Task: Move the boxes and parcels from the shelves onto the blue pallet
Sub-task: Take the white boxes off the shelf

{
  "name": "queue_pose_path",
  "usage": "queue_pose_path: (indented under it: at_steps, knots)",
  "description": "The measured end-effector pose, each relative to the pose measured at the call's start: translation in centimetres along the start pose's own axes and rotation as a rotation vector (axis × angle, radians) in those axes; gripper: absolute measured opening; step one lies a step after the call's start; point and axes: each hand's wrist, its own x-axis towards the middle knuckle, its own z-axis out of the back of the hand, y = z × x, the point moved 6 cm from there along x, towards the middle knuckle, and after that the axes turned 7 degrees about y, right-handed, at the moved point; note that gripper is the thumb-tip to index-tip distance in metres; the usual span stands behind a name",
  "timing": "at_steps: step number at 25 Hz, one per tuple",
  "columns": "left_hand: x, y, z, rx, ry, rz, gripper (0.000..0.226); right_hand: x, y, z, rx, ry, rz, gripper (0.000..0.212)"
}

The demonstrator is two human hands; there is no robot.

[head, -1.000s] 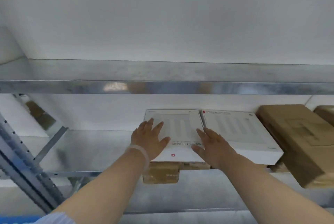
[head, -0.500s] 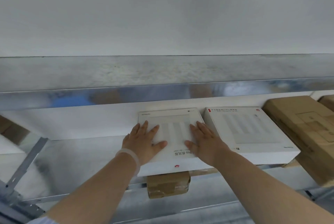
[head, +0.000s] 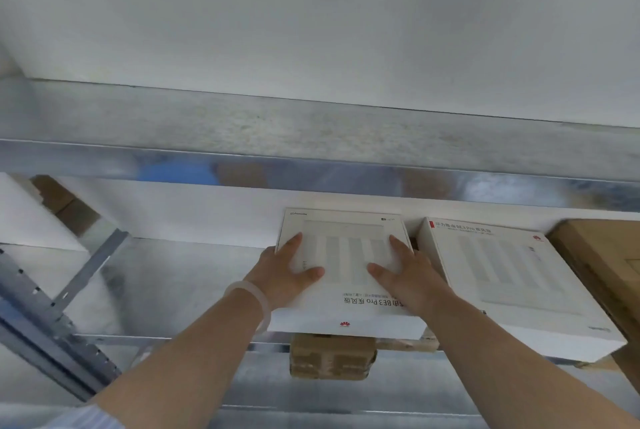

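A flat white router box [head: 346,255] lies on the metal shelf [head: 156,290], its near end jutting past the shelf's front edge. My left hand [head: 284,272] grips its left side, thumb on top. My right hand [head: 405,272] grips its right side the same way. A second white box [head: 512,283] lies just to the right, a narrow gap between them. The blue pallet is out of view.
A brown cardboard box [head: 602,266] sits at the far right of the same shelf. A small taped brown parcel [head: 332,357] rests on the shelf below. The upper shelf's metal beam [head: 311,169] runs overhead. A perforated upright [head: 45,324] stands at left.
Both hands slid outward from the box's top to its side edges. The white box came nearer to me and away from the second white box.
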Motion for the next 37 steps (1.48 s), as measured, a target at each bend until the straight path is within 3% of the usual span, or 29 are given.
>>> queue_pose_path:
  at_steps: [6,10,15,23,28,37]
  knots:
    - [-5.3,1.8,1.2,-0.100,-0.263,0.064,0.088,-1.0,3.6,0.0,-0.050,-0.009,0.218,0.089]
    - [-12.7,5.0,1.1,-0.155,-0.476,0.189,0.086,-3.1,7.7,-2.8,-0.120,0.079,0.426,0.086]
    - [-25.7,10.7,0.0,-0.195,-0.755,0.422,0.083,-8.8,14.9,-10.7,-0.204,0.296,0.712,0.091]
    - [-45.5,18.7,-2.7,-0.363,-1.028,0.708,0.084,-22.6,24.5,-23.7,-0.261,0.606,1.036,0.098]
    - [-54.7,24.6,-5.2,-0.441,-1.134,0.805,0.087,-30.5,28.5,-32.2,-0.292,0.759,1.127,0.097]
    - [-65.2,38.9,-8.8,-0.633,-1.145,0.977,0.086,-39.7,32.1,-49.1,-0.418,0.992,1.076,0.094]
